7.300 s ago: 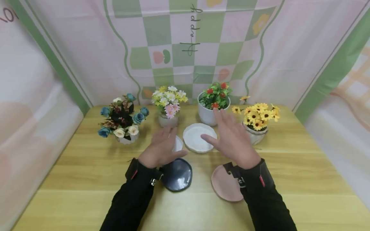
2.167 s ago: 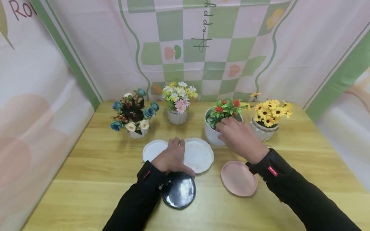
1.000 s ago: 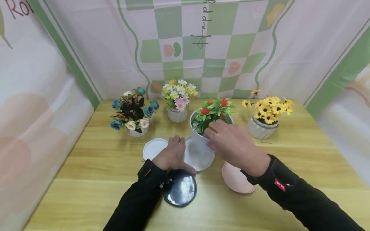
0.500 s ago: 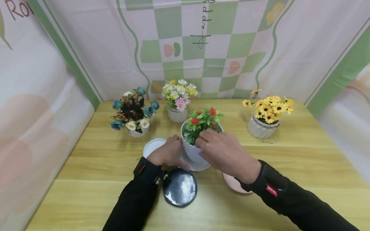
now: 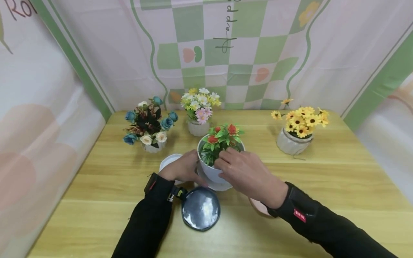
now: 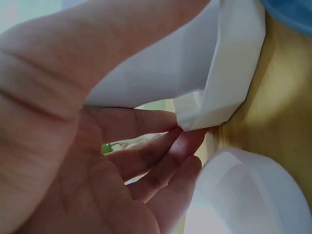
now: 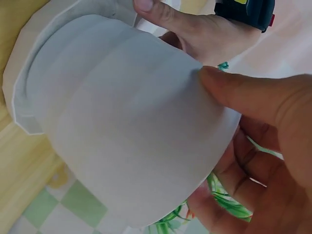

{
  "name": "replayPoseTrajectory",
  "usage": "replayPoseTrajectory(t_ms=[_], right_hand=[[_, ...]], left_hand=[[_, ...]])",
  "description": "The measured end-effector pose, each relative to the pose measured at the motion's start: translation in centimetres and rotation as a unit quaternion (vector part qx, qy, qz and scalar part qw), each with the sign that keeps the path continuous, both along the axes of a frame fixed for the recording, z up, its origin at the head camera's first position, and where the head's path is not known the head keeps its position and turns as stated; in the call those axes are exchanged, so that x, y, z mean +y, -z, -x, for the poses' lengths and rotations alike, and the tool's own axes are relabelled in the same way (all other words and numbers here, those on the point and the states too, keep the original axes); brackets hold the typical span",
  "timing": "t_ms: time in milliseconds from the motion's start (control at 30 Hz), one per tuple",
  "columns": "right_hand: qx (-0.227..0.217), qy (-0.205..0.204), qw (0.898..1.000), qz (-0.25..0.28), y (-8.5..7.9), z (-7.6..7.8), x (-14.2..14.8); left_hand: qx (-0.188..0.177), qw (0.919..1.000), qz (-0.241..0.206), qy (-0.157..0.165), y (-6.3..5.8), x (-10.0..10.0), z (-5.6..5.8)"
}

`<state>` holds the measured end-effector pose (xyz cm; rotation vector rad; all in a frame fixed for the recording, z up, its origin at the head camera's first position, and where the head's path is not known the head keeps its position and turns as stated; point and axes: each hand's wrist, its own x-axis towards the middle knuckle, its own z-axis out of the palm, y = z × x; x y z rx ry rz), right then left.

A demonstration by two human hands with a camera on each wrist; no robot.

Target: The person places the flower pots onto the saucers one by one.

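My right hand (image 5: pixel 246 173) grips the rim of a white flowerpot (image 5: pixel 210 172) holding a green plant with red flowers (image 5: pixel 222 137). In the right wrist view its thumb presses the pot's outer wall and its fingers reach over the rim. The pot's base sits inside the raised, faceted rim of a white saucer (image 7: pixel 22 73), standing slightly tilted in the head view. My left hand (image 5: pixel 184 168) holds that saucer at its left side. In the left wrist view the fingertips (image 6: pixel 170 117) touch the saucer's edge, while the thumb's tip is out of frame.
A smaller white saucer (image 5: pixel 167 160), a dark blue saucer (image 5: pixel 200 211) and a partly covered pink saucer (image 5: pixel 259 206) lie around. Behind stand pots with blue and cream roses (image 5: pixel 148 125), white and pink daisies (image 5: pixel 200 107) and yellow flowers (image 5: pixel 300 123).
The right hand has gripped the red-flowered pot and carried it left and toward me, from the back of the table onto the white saucer. The left hand has moved onto that saucer's side.
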<state>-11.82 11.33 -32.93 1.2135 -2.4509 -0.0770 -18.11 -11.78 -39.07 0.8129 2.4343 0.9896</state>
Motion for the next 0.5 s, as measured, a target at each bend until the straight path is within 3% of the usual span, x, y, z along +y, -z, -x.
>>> replayPoseTrajectory(t_ms=[167, 300, 400, 500], right_hand=[[-0.035, -0.008, 0.999, 0.037, 0.0, -0.5, 0.5], [-0.058, 0.002, 0.992, 0.114, -0.4, -2.5, 1.5], [-0.078, 0.056, 0.984, 0.153, -0.8, -4.3, 2.3], [-0.147, 0.137, 0.966, 0.161, -0.7, -5.4, 2.9]], left_hand=[[0.013, 0.9998, -0.01, 0.009, 0.0, 0.0, 0.0], [0.022, 0.9994, -0.019, 0.021, 0.2, 0.1, 0.0], [0.019, 0.9995, -0.02, 0.017, 0.4, 0.0, 0.1], [0.01, 0.9999, -0.005, -0.001, 0.4, -0.1, 0.1]])
